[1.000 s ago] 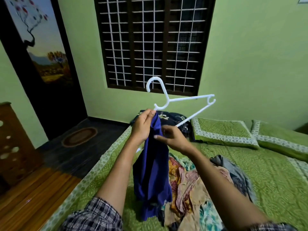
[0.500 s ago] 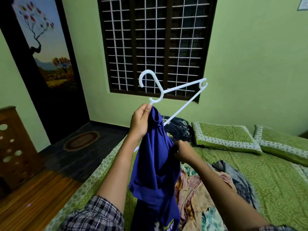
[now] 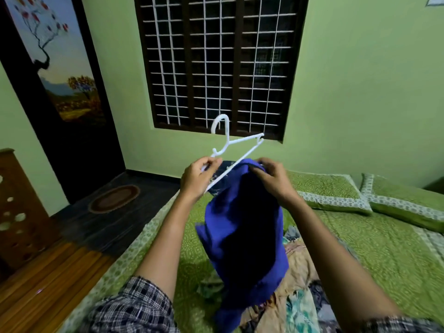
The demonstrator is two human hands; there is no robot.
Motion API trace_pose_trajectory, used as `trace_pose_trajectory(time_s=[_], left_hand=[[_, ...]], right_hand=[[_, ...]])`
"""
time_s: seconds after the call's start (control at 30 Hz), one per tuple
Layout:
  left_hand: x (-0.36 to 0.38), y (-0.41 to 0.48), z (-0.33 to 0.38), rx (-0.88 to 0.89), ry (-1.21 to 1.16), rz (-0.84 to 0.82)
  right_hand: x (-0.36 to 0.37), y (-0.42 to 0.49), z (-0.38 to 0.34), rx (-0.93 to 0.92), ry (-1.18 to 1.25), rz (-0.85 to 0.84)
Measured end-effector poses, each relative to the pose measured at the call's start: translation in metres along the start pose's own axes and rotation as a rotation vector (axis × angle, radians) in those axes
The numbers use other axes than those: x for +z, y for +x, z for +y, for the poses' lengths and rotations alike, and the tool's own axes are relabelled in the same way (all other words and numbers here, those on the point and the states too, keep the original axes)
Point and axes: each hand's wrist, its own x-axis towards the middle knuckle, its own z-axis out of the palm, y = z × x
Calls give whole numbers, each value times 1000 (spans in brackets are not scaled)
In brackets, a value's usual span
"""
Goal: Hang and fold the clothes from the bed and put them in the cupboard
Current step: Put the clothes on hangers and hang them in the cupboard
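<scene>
A blue garment (image 3: 242, 239) hangs in the air over the bed (image 3: 374, 255). My right hand (image 3: 272, 180) grips its top edge. My left hand (image 3: 198, 177) pinches the near end of a white plastic hanger (image 3: 234, 150), whose hook points up in front of the window. The hanger's lower bar runs down past the garment's top edge towards my left hand. A pile of mixed clothes (image 3: 298, 292) lies on the green bedsheet below the garment.
Two green pillows (image 3: 336, 188) and a dark cushion lie at the head of the bed. A barred window (image 3: 216, 63) fills the wall ahead. On the left are a dark door with a painted panel (image 3: 55, 58), an oval mat (image 3: 114, 198), wooden furniture (image 3: 21, 207) and wood floor.
My right hand rose from the garment's side to its top edge. The left hand shifted to hold the hanger alone, and the hanger swung so its hook points more upright.
</scene>
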Motion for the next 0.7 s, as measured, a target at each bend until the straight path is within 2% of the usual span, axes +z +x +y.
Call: trace_pose_trajectory(time_s=[0.1,0.2,0.27,0.33,0.53,0.57,0.63,0.7], left_hand=[[17,-11,8,4,-81,-126],[28,-19,8,-40,-115,-201],[30,-19,9,-55,-145,-182],[30,-19,15,-32,-138,-121],[31,-9,18,27,-83,-62],[28,-7,17,17,-108,-26],[17,-2,10,-31,-192,60],[7,1,1,-43,-184,82]], right_hand=[[12,2,-8,-95,-82,-80],[13,-1,-15,-105,-26,-109],[6,-6,-16,-42,86,-101],[-3,-14,-12,-10,67,-130],[-6,-39,38,211,-497,-365],[-8,-46,48,243,-509,-408],[-14,-61,65,386,-319,-483],[-17,-71,71,501,-181,-490]])
